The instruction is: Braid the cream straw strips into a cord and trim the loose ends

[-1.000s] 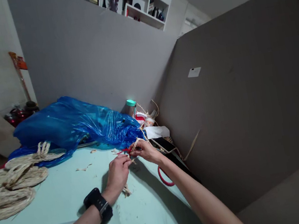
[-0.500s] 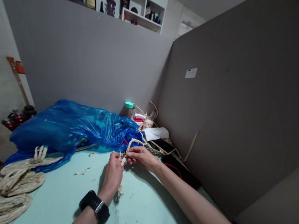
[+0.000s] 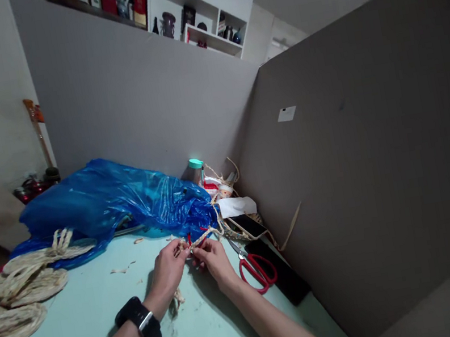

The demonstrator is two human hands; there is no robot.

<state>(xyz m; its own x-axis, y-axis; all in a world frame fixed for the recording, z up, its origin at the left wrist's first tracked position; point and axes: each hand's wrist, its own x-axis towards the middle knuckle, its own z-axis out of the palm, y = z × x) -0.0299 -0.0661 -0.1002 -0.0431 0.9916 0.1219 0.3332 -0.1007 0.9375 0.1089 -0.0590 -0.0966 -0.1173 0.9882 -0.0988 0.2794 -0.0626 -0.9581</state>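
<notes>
My left hand (image 3: 171, 265) and my right hand (image 3: 213, 261) meet above the pale green tabletop (image 3: 217, 331), both pinching a thin braided straw cord (image 3: 205, 234). From my fingers the cord runs up and right towards the blue plastic bag. A bit of red string (image 3: 189, 239) shows at the cord beside my fingertips. The fingers partly hide the pinched part. Below my left hand a loose piece of straw (image 3: 178, 297) lies on the table. Red-handled scissors (image 3: 258, 272) rest just right of my right hand, partly on a flat black object (image 3: 286, 279).
A large blue plastic bag (image 3: 113, 198) lies along the back. Tied straw bundles (image 3: 20, 286) sit at the left. In the far corner stand a bottle with a turquoise lid (image 3: 195, 165) and white paper (image 3: 238, 206). A grey partition (image 3: 357, 158) bounds the right side.
My right hand has shifted slightly down and left, staying close to my left hand on the cord. The cord now lies lower and straighter. The scissors have come out from behind my right arm.
</notes>
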